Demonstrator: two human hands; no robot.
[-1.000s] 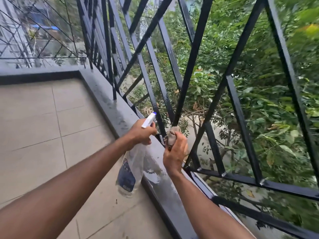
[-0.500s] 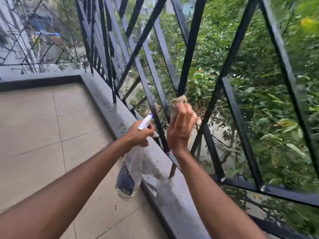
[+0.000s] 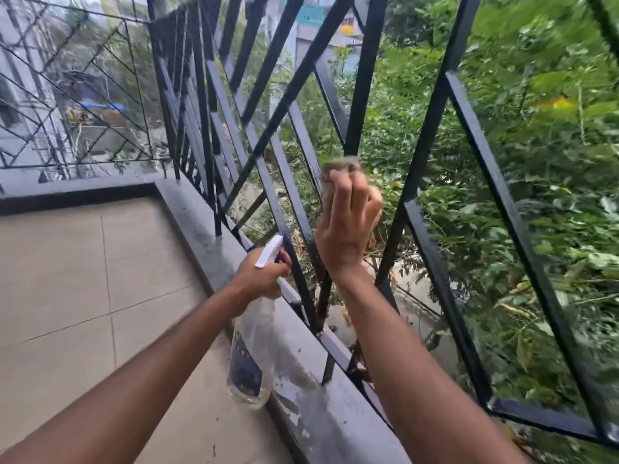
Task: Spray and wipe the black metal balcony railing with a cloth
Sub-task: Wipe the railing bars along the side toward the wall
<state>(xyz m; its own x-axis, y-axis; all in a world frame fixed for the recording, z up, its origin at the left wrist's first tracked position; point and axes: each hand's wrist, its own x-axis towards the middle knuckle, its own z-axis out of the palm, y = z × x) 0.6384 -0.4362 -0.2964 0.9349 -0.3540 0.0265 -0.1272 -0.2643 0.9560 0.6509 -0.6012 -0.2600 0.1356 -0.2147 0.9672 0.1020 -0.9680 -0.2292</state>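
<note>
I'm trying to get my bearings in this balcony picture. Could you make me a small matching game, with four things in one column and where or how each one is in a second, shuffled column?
Things
1. spray bottle
2. cloth
3. railing
4. ledge

States
A. black metal, with diagonal bars
B. grey, with wet patches
C. held by its neck in the left hand, body hanging down
D. pressed to a bar under the right hand

Pairs: 1-C, 2-D, 3-A, 4-B
</note>
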